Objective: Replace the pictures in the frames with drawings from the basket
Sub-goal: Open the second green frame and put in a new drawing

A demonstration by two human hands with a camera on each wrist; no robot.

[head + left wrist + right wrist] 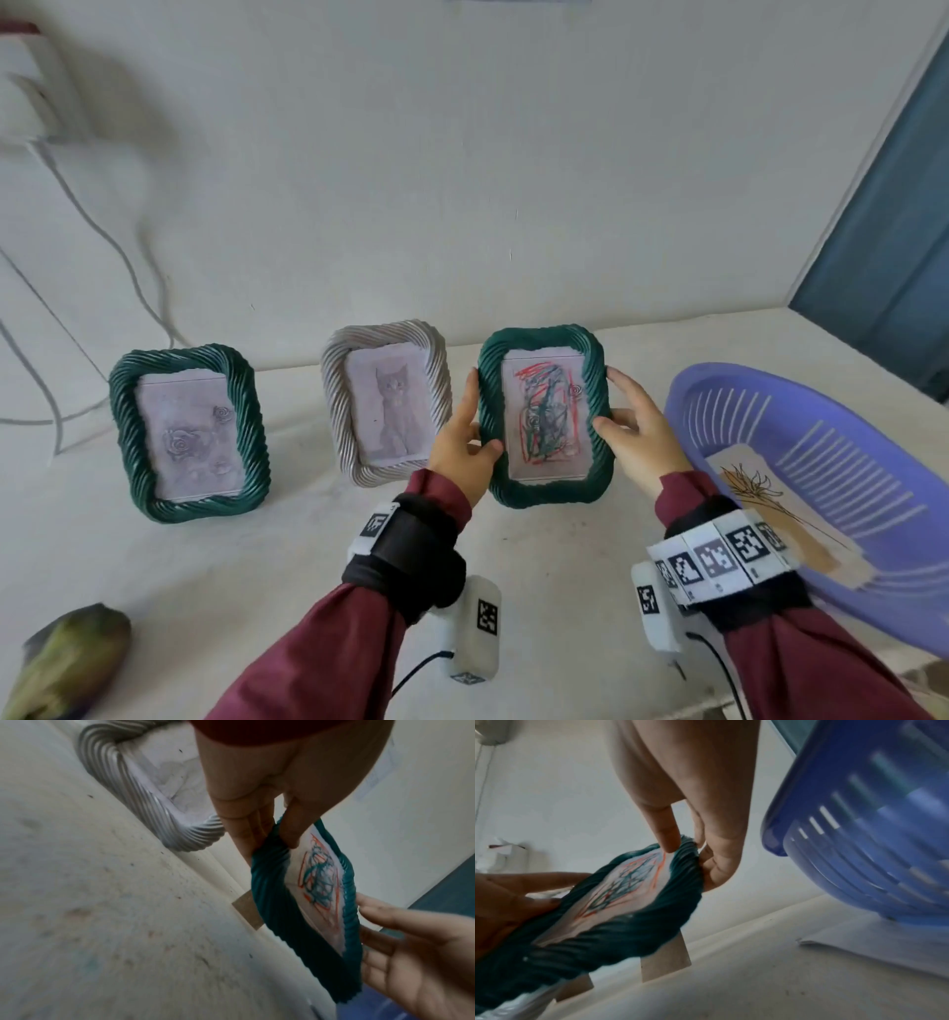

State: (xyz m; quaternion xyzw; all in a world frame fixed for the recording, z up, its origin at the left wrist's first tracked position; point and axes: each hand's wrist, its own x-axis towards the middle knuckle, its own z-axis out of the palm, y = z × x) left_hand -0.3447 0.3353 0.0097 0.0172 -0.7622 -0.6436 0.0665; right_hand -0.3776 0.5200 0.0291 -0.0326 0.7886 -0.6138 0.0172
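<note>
Both hands on the green frame w/ the scribble drawing: left hand pinches its left edge, right hand pinches the right edge, thumbs in front. Looks like it's being set upright; the back stand hangs below the grip. Plant the stand first, let go one side at a time. Basket just right of the right hand, another drawing inside.

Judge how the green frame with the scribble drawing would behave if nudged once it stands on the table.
The green frame would probably tip backward or sideways easily: it seems to rest on one thin card stand. It looks stiff and likely light, since left hand and right hand steady it with fingertips only. Its ridged rim should resist slipping.
</note>
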